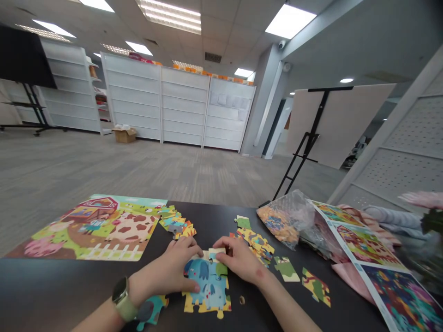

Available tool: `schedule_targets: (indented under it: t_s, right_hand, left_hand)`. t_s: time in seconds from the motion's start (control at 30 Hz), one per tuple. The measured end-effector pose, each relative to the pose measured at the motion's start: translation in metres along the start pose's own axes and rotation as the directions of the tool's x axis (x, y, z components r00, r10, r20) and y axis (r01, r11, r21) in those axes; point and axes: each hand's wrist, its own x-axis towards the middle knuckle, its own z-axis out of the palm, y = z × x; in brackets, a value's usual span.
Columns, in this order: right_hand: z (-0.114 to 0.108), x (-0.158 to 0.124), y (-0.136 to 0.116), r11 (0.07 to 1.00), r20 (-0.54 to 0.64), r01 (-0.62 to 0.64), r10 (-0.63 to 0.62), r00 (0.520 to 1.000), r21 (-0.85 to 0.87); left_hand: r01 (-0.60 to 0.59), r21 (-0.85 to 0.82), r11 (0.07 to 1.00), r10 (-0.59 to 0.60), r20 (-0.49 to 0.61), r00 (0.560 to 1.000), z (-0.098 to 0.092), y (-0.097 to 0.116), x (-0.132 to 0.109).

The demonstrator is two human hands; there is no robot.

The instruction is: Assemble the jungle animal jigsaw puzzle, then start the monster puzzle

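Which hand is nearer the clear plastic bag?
Right. The right hand is left of the plastic bag, apart from it; the left hand is farther left, touching the elephant puzzle.

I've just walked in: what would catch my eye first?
Probably the blue elephant puzzle, partly assembled between the left hand and the right hand on the dark table. Left of them lies a farm picture with a spotted cow; to the right, a clear plastic bag near loose pieces.
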Motion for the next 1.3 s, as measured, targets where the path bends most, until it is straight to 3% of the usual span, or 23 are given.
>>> schedule_targets:
  t_s: [0.23, 0.43, 0.57, 0.67, 0.77, 0.87, 1.07, 1.2, 1.3]
  right_hand:
    - [-0.002, -0.002, -0.007, 0.989, -0.032, 0.035, -0.040, 0.999, -0.146]
    - [0.001, -0.003, -0.010, 0.975, -0.023, 0.080, -0.086, 0.996, -0.206]
    - [-0.012, 0.000, -0.004, 0.969, -0.098, 0.063, -0.089, 0.991, -0.240]
    - [-0.036, -0.001, 0.008, 0.962, -0.194, -0.004, -0.051, 0.980, -0.272]
    - [-0.059, -0.005, 0.021, 0.952, -0.242, -0.080, 0.007, 0.970, -0.294]
    - [-0.065, -0.008, 0.030, 0.946, -0.232, -0.107, 0.035, 0.972, -0.306]
    - [-0.045, -0.005, 0.033, 0.948, -0.150, -0.077, 0.032, 0.988, -0.309]
    - [-0.044, -0.004, 0.034, 0.945, -0.117, -0.078, 0.043, 0.992, -0.316]
    - [-0.045, -0.005, 0.033, 0.946, -0.113, -0.063, 0.028, 0.993, -0.319]
  left_hand:
    - [-0.018, -0.016, 1.000, 0.018, 0.000, 1.000, 0.001, -0.002, 0.001]
    - [-0.117, -0.010, 0.993, 0.117, 0.109, 0.987, -0.002, 0.006, 0.000]
    - [-0.149, 0.012, 0.989, 0.147, 0.104, 0.984, -0.001, 0.005, -0.001]
    - [-0.168, -0.018, 0.986, 0.169, 0.048, 0.985, -0.005, -0.001, 0.000]
    - [-0.183, -0.014, 0.983, 0.180, -0.095, 0.979, -0.010, -0.013, 0.004]
    - [-0.168, 0.023, 0.985, 0.170, -0.160, 0.972, -0.014, -0.021, 0.006]
    - [-0.173, 0.030, 0.984, 0.174, -0.035, 0.984, -0.014, -0.013, 0.001]
    - [-0.159, 0.006, 0.987, 0.157, 0.094, 0.983, -0.011, -0.008, 0.000]
    - [-0.133, 0.000, 0.991, 0.132, 0.129, 0.983, -0.009, -0.010, 0.002]
